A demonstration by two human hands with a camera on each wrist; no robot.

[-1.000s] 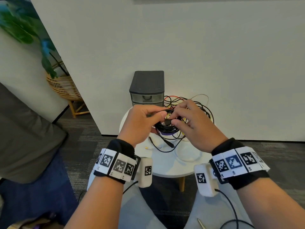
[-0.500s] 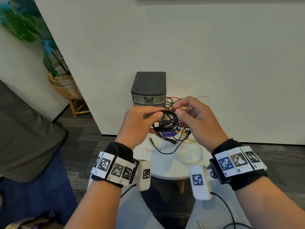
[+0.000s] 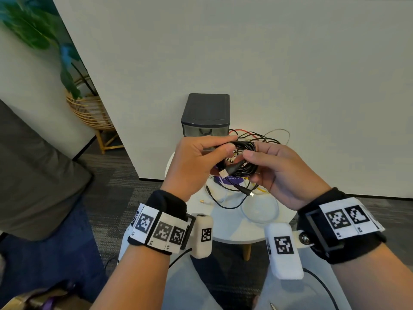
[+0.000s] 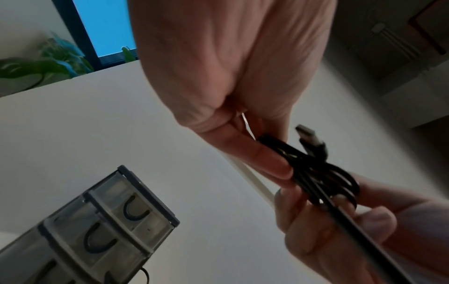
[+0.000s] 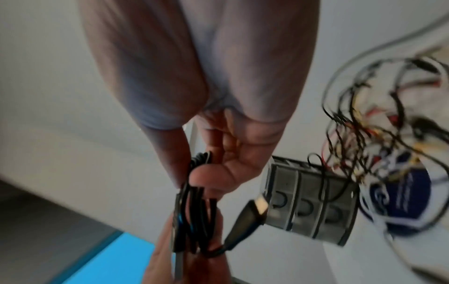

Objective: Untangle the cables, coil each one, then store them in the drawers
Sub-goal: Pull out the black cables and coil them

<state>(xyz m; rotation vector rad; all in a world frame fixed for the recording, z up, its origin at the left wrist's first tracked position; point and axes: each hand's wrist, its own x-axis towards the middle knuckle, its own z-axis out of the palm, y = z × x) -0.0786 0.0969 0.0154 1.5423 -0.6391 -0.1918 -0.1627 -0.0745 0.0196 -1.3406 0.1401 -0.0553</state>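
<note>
A coiled black USB cable (image 3: 242,158) is held up in the air between both hands, above the round white counter (image 3: 232,229). The left side of the coil is pinched by the left hand (image 3: 196,162), thumb on top and fingers (image 4: 262,155) curled beneath. The right side is gripped by the right hand (image 3: 283,173), its fingers (image 5: 211,178) wrapped round the loops. The cable's silver USB plug (image 3: 224,173) is seen poking out free below the left thumb, gripped by neither hand.

Behind the hands, the dark grey plastic drawer unit (image 3: 206,115) is seen standing at the back of the counter against the wall, and just beside it a tangle of black, red and yellow cables (image 3: 257,136) is spread over the counter.

From the left wrist view the unit's three translucent drawer fronts (image 4: 97,226) are shown shut, with their curved handles, which the head view mostly hides behind the hands. In the right wrist view, though blurred, the plug (image 5: 260,203) is shown sticking out beside the coil (image 5: 194,217), and a round dark blue label (image 5: 401,194) is made out under the tangled cables. A clear round plastic lid (image 3: 260,209) is picked up on the counter in the head view alone.
</note>
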